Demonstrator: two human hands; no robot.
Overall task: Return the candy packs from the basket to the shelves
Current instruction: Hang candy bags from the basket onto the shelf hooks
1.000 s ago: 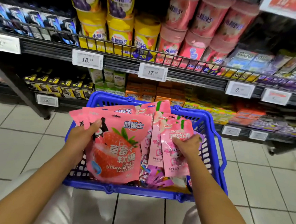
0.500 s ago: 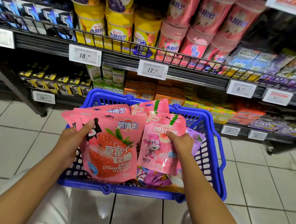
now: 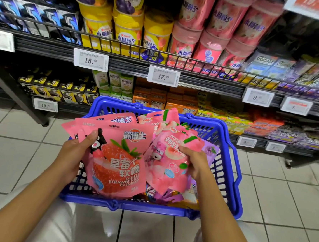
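Meanwhile the left hand (image 3: 72, 153) pinches fanned strawberry gummy packs (image 3: 118, 163); the right hand (image 3: 195, 160) grips the peach pack (image 3: 167, 164); loose packs may slip into the basket (image 3: 231, 181).

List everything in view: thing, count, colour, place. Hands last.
strawberry gummy packs: several, pink, fanned in left hand over basket
peach gummy pack: one, pink, in right hand
basket: one, blue, on floor by shelves
purple packs: some, low in basket
gum canisters: many, yellow and pink, upper shelf
price tags: several, white, shelf edges
gum boxes: many, orange, lower shelf
left hand: grips strawberry packs
right hand: grips peach pack
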